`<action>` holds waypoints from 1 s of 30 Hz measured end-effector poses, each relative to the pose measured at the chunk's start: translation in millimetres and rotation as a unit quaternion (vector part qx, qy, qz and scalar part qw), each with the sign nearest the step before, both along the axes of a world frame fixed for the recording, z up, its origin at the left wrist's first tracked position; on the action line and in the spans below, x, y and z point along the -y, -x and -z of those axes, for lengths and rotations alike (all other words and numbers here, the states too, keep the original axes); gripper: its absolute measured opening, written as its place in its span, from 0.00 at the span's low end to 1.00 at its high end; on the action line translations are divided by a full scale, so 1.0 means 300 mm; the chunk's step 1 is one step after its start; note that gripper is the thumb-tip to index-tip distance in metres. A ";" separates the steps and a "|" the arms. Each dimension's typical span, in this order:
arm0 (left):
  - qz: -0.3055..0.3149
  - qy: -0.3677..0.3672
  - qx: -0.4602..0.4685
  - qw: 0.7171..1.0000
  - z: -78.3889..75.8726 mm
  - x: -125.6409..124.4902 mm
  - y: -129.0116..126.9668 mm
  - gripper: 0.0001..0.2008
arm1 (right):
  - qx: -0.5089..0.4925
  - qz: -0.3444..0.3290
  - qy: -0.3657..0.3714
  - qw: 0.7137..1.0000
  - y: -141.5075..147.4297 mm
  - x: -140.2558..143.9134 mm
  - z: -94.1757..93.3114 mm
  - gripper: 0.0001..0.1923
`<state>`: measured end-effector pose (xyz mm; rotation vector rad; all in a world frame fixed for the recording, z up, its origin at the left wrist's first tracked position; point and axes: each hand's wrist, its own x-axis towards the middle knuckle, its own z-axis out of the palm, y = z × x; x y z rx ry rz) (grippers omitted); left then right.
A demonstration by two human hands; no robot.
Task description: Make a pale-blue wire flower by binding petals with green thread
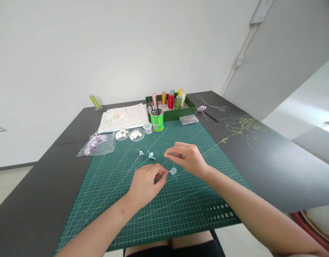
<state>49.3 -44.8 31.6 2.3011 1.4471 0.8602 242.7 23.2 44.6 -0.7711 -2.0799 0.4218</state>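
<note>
Left hand: the left hand [146,182] hovers low over the green gridded cutting mat [105,200], fingertips pinched together on the stem end of a small pale translucent petal piece on thin wire [172,171], which sits just right of the fingers.
Right hand: the right hand [186,157] is raised a little above the mat, thumb and forefinger closed on something fine, probably thread or wire; what exactly it grips is too thin to tell.
Why held so: the two hands are close together, seemingly so the fine strand can be kept taut against the petal's stem.
Finished pieces: two more small pale wired petals [147,154] lie on the mat just beyond the hands, within easy reach.
Supplies: a bright green cup of tools [157,121], two round clear dishes of white petals [129,134] and a clear plastic bag of purple pieces [96,144] line the mat's far edge; a dark green tray of coloured thread spools [171,103] stands behind.
Loose thread: a tangle of yellow-green thread [242,130] sprawls on the dark surface [274,171] to the right.
Hard to make out: the wires on the mat are barely visible; the printed paper sheet [123,117] is unreadable.
</note>
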 end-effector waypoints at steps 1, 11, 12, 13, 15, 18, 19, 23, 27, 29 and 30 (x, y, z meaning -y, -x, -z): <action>0.004 -0.011 0.001 1.000 -0.002 0.002 0.001 0.06 | -0.002 0.002 0.011 1.000 0.000 -0.006 0.001 0.15; 0.045 -0.048 0.066 0.996 -0.030 0.020 0.009 0.06 | -0.035 -0.006 0.194 0.980 0.012 -0.053 0.044 0.14; 0.043 -0.047 0.076 0.995 -0.032 0.019 0.011 0.06 | -0.036 -0.011 0.212 0.977 0.014 -0.055 0.050 0.13; 0.039 -0.047 0.082 0.995 -0.034 0.019 0.013 0.06 | -0.036 -0.015 0.229 0.973 0.017 -0.057 0.056 0.13; 0.028 -0.045 0.093 0.994 -0.039 0.017 0.020 0.06 | -0.037 -0.025 0.255 0.966 0.024 -0.060 0.066 0.13; 0.009 -0.051 0.110 0.993 -0.045 0.014 0.031 0.07 | -0.035 -0.036 0.278 0.959 0.032 -0.058 0.077 0.14; 0.002 -0.055 0.116 0.992 -0.048 0.013 0.034 0.07 | -0.034 -0.039 0.283 0.958 0.035 -0.057 0.080 0.14; -0.038 -0.065 0.138 0.988 -0.062 0.006 0.046 0.07 | -0.032 -0.047 0.293 0.954 0.044 -0.045 0.082 0.12; -0.085 -0.041 0.174 0.980 -0.073 -0.007 0.056 0.07 | -0.026 -0.055 0.289 0.956 0.051 -0.033 0.081 0.13; -0.106 -0.025 0.203 0.973 -0.074 -0.017 0.060 0.08 | -0.025 -0.056 0.291 0.955 0.053 -0.028 0.082 0.14; -0.116 -0.019 0.217 0.969 -0.072 -0.023 0.062 0.08 | -0.026 -0.057 0.291 0.955 0.054 -0.026 0.082 0.14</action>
